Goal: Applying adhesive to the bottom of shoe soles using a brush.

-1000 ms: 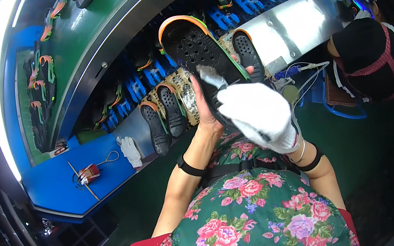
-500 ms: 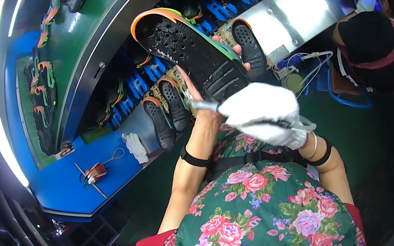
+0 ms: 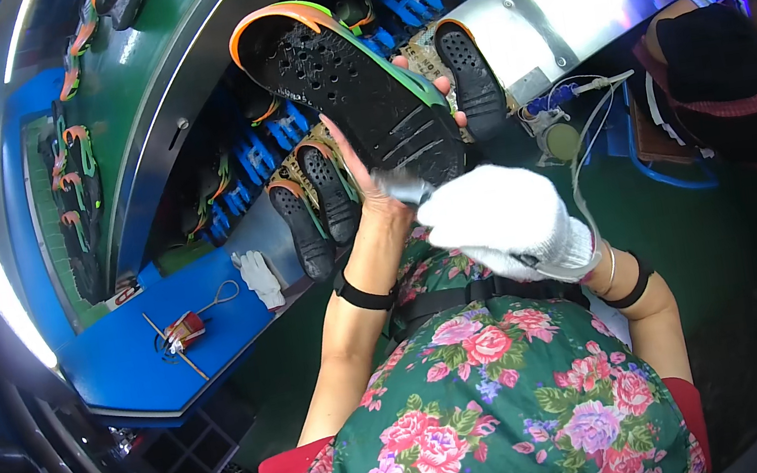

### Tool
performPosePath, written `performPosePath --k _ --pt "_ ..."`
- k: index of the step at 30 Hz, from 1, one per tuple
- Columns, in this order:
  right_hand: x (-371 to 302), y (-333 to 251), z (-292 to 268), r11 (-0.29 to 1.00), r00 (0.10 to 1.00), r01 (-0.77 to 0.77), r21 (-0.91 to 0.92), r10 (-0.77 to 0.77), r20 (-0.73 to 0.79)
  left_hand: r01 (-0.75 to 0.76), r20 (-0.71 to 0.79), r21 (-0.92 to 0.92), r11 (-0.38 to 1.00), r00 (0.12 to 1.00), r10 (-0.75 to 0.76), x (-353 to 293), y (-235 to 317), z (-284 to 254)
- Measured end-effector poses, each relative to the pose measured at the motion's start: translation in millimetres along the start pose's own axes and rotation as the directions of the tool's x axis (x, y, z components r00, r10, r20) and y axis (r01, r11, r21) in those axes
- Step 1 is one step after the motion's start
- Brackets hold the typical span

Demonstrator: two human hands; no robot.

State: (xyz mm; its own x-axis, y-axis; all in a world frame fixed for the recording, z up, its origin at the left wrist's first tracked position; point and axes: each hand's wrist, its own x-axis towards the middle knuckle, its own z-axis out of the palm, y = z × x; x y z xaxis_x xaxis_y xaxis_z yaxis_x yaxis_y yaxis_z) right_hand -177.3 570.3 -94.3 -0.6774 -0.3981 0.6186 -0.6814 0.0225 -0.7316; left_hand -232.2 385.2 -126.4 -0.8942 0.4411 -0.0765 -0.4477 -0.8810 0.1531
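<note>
My bare left hand [image 3: 365,178] grips a large black shoe sole [image 3: 352,85] from beneath, thumb along one edge and fingertips round the other. The sole is tilted up, with an orange and green rim, holes at its far end and grooves at the near end. Over that near end, my right hand [image 3: 507,218] in a white knitted glove is closed round a grey tool [image 3: 403,187]. Motion smears the tool's tip, so its kind is unclear, and the glove hides its handle. Whether the tip touches the sole I cannot tell.
More black soles [image 3: 329,190] stand left of my hands, and another sole [image 3: 471,69] stands to the right. A blue table [image 3: 115,356] at left bears a white glove [image 3: 259,277]. A pale hose [image 3: 580,155] hangs near my right wrist. At right a co-worker [image 3: 715,83] sits.
The held sole has shifted slightly left and toward me. My right hand has turned a little, and the tool's tip has moved slightly right and up, near the sole's near end.
</note>
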Motion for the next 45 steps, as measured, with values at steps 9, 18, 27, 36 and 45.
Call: performPosePath --k 9,18,27,36,45 --pt "-12 1 1 1.000 0.999 -0.003 0.017 0.002 0.052 0.118 -0.057 0.112 0.987 0.992 -0.112 -14 10 -12" --pt "-9 1 -8 0.986 0.990 -0.136 0.096 0.132 0.052 0.231 -0.018 0.163 0.959 0.973 -0.231 -25 13 -9" --pt "-14 -7 -12 0.918 0.979 -0.118 0.378 0.044 0.199 0.381 -0.003 0.158 0.911 0.923 -0.385 -16 30 -8" --pt "-21 -4 -5 0.977 0.968 -0.026 0.210 -0.028 0.249 0.497 -0.360 0.331 0.802 0.852 -0.379 -10 39 -5" --pt "-5 4 -13 0.816 0.946 -0.311 0.487 0.315 0.077 0.427 -0.048 0.106 0.898 0.904 -0.424 -3 34 -23"
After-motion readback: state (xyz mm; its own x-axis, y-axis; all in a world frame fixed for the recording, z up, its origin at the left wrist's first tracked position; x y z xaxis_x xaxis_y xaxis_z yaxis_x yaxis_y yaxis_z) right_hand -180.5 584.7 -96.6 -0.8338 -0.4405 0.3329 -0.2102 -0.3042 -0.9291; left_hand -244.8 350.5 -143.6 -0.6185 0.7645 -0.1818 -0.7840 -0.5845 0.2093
